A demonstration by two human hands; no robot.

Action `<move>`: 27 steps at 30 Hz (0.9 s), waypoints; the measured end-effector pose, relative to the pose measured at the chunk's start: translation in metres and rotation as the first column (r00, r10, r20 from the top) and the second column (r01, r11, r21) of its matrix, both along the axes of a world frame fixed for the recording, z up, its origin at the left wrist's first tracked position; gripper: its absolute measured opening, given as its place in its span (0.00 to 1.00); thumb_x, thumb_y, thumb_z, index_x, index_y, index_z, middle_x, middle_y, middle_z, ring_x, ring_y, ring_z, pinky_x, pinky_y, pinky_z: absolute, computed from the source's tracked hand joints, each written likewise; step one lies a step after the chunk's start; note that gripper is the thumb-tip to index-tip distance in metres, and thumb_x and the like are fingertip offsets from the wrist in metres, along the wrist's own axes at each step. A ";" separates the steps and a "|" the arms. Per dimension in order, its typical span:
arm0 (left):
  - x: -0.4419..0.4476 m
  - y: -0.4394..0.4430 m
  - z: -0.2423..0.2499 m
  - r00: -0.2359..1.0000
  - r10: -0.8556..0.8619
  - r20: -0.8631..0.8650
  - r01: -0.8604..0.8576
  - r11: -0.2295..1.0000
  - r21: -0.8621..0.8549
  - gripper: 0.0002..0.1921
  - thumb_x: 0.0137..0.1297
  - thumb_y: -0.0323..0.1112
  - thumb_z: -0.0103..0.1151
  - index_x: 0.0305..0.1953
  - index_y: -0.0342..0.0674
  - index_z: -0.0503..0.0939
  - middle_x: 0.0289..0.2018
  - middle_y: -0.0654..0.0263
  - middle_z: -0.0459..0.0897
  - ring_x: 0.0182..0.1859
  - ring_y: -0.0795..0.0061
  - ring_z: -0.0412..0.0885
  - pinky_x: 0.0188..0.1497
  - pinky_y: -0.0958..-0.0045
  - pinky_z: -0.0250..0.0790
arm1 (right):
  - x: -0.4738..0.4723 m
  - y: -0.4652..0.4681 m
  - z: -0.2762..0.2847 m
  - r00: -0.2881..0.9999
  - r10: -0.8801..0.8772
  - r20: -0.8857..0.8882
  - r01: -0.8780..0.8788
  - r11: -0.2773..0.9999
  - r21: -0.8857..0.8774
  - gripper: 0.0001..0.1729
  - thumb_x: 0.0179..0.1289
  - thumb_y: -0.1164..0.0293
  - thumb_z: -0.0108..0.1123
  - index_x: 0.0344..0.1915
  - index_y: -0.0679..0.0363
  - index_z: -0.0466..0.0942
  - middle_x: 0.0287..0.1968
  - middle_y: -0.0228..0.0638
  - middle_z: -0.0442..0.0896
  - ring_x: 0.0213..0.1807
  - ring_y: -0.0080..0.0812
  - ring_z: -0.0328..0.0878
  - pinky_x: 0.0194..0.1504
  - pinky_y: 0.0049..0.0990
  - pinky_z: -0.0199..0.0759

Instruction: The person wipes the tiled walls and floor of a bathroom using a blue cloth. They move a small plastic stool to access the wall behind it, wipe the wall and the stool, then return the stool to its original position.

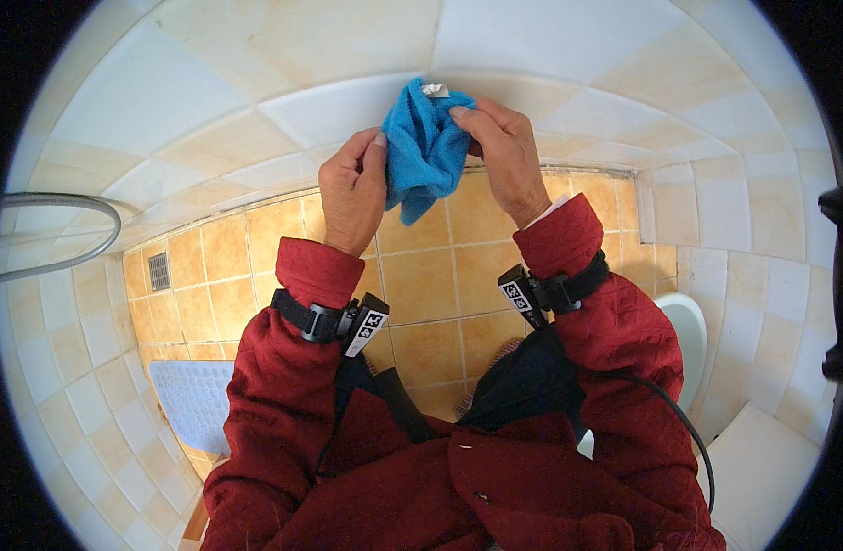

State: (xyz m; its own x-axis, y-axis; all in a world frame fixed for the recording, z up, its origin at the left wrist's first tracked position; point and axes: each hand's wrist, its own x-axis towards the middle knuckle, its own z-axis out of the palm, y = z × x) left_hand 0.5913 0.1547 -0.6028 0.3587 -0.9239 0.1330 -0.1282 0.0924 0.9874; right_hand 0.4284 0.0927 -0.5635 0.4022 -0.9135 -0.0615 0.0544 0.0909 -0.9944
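A bunched blue cloth (425, 148) with a small white tag at its top hangs between my two hands, in front of the tiled wall. My left hand (356, 186) pinches its left edge between thumb and fingers. On the other side, my right hand (505, 155) grips the upper right edge, thumb on top and part of the fingers hidden behind the fabric. The lower end of the cloth dangles loose above the tan floor tiles (418, 282).
A metal shower hose (114, 227) loops at the left wall, near a floor drain (159, 271). A pale blue bath mat (194, 399) lies at lower left. A pale basin-like object (690, 324) stands to my right, and a cable runs along my right sleeve.
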 end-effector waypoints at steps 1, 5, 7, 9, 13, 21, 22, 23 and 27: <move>0.002 0.000 -0.002 1.000 0.022 0.014 -0.022 1.000 0.001 0.11 0.69 0.32 0.50 0.42 0.31 0.80 0.22 0.72 0.75 0.27 0.87 0.67 0.28 0.81 0.63 | -0.001 -0.001 0.000 1.000 -0.021 0.007 0.021 1.000 -0.016 0.15 0.65 0.63 0.52 0.42 0.61 0.80 0.33 0.24 0.78 0.35 0.17 0.73 0.40 0.19 0.70; 0.010 -0.001 -0.010 0.997 0.082 -0.005 -0.082 0.997 0.001 0.09 0.66 0.30 0.52 0.40 0.31 0.80 0.20 0.74 0.73 0.23 0.88 0.65 0.24 0.82 0.61 | -0.005 -0.005 0.000 0.993 -0.103 0.050 0.105 0.994 -0.042 0.12 0.64 0.63 0.53 0.38 0.59 0.80 0.31 0.21 0.76 0.33 0.16 0.71 0.38 0.18 0.68; 0.015 -0.001 -0.012 0.995 0.083 -0.052 -0.082 0.996 0.024 0.08 0.64 0.28 0.54 0.40 0.32 0.80 0.19 0.74 0.73 0.23 0.88 0.66 0.24 0.81 0.61 | -0.006 -0.006 0.002 0.986 -0.154 0.058 0.157 0.986 -0.052 0.12 0.63 0.65 0.54 0.36 0.60 0.80 0.28 0.20 0.74 0.31 0.15 0.68 0.35 0.17 0.65; 0.020 0.000 -0.009 0.998 0.048 -0.046 -0.044 0.996 0.075 0.10 0.62 0.26 0.55 0.43 0.33 0.80 0.19 0.73 0.73 0.22 0.87 0.67 0.23 0.81 0.62 | -0.005 -0.008 0.004 0.979 -0.188 0.082 0.196 0.975 -0.104 0.11 0.63 0.68 0.54 0.32 0.63 0.80 0.23 0.19 0.72 0.26 0.13 0.63 0.28 0.16 0.59; 0.019 0.003 0.005 0.988 -0.143 0.065 0.129 0.975 0.183 0.21 0.59 0.24 0.56 0.56 0.39 0.74 0.18 0.72 0.75 0.22 0.87 0.68 0.25 0.80 0.64 | -0.005 -0.012 0.008 0.971 -0.229 0.075 0.233 0.971 -0.050 0.10 0.62 0.67 0.55 0.33 0.61 0.81 0.24 0.20 0.73 0.27 0.13 0.64 0.28 0.16 0.58; 0.004 0.006 0.027 0.896 -0.393 -0.208 0.426 0.893 0.144 0.27 0.62 0.24 0.55 0.64 0.41 0.65 0.26 0.67 0.81 0.28 0.82 0.77 0.30 0.80 0.71 | -0.001 -0.007 0.012 0.996 -0.079 0.047 0.080 0.996 -0.031 0.10 0.61 0.68 0.54 0.31 0.63 0.80 0.24 0.20 0.73 0.27 0.13 0.64 0.29 0.16 0.60; 0.004 0.006 0.026 0.889 -0.404 -0.217 0.437 0.889 0.136 0.25 0.62 0.23 0.54 0.61 0.39 0.68 0.27 0.65 0.81 0.27 0.80 0.79 0.29 0.79 0.73 | 0.000 -0.007 0.012 0.996 -0.090 0.024 0.090 0.995 -0.041 0.10 0.61 0.68 0.54 0.31 0.63 0.80 0.24 0.20 0.73 0.27 0.13 0.64 0.29 0.16 0.60; 0.005 0.005 0.026 0.887 -0.399 -0.231 0.441 0.881 0.174 0.23 0.61 0.21 0.52 0.59 0.37 0.70 0.28 0.63 0.82 0.27 0.78 0.80 0.29 0.78 0.74 | 0.001 -0.007 0.012 0.997 -0.076 0.019 0.077 0.995 -0.063 0.10 0.61 0.68 0.54 0.31 0.63 0.80 0.24 0.20 0.73 0.27 0.13 0.64 0.29 0.17 0.60; 0.010 0.006 0.021 0.884 -0.407 -0.232 0.459 0.851 0.256 0.11 0.62 0.25 0.54 0.46 0.33 0.77 0.26 0.64 0.82 0.25 0.80 0.79 0.26 0.78 0.73 | -0.002 -0.009 0.008 0.996 -0.082 -0.033 0.077 0.990 -0.120 0.10 0.61 0.68 0.55 0.30 0.63 0.79 0.24 0.20 0.73 0.28 0.14 0.64 0.29 0.17 0.61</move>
